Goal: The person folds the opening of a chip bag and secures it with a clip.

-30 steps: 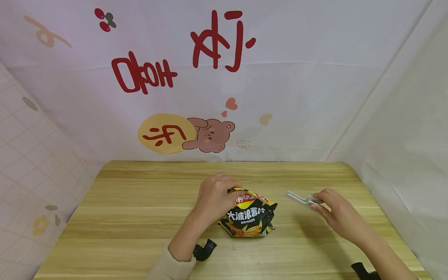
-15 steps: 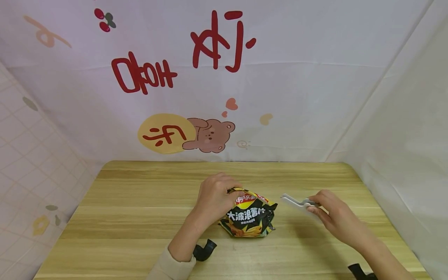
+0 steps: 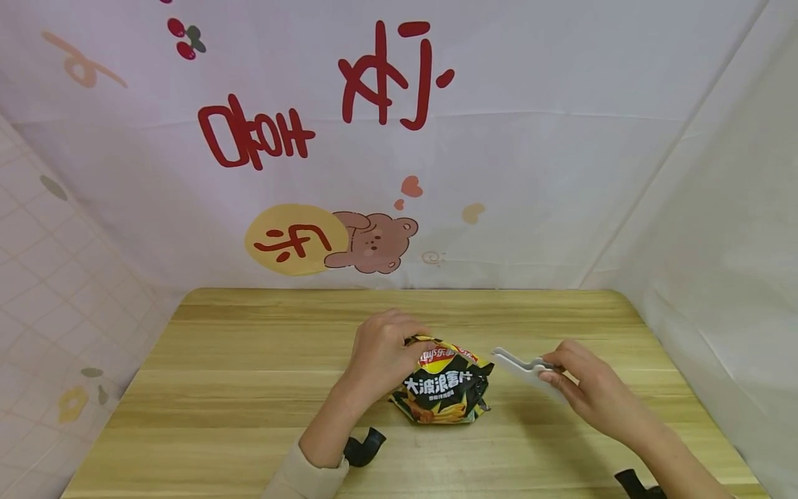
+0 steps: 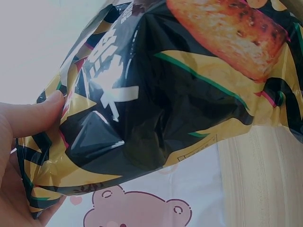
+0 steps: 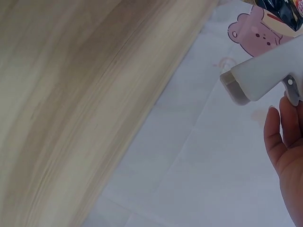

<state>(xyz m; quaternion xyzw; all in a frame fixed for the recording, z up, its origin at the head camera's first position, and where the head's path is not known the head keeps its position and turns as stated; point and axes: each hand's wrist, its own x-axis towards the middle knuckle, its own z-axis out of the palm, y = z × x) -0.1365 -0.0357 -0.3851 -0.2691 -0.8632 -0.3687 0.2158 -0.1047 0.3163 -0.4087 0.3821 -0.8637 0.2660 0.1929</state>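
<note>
In the head view a black and yellow bag of chips (image 3: 441,394) stands on the table, bulging and creased. My left hand (image 3: 385,355) grips its upper left edge, thumb on the printed face in the left wrist view and the other fingers mostly hidden behind the bag (image 4: 156,109). To the right of the bag, my right hand (image 3: 601,395) pinches a white and grey bag clip (image 3: 524,366) by its grey lever. The clip's far end is close to the bag's upper right corner; whether they touch I cannot tell. Up close, the clip (image 5: 267,71) has a wide white body.
A wooden table (image 3: 249,388) lies below, with a white printed cloth (image 3: 530,173) rising behind it and at both sides. Black curved pieces show by the left wrist (image 3: 366,447) and the right forearm (image 3: 636,484).
My right hand has moved left with the clip, bringing its far end close to the bag, and the clip has turned to show more of its white side. The left hand and bag have stayed put.
</note>
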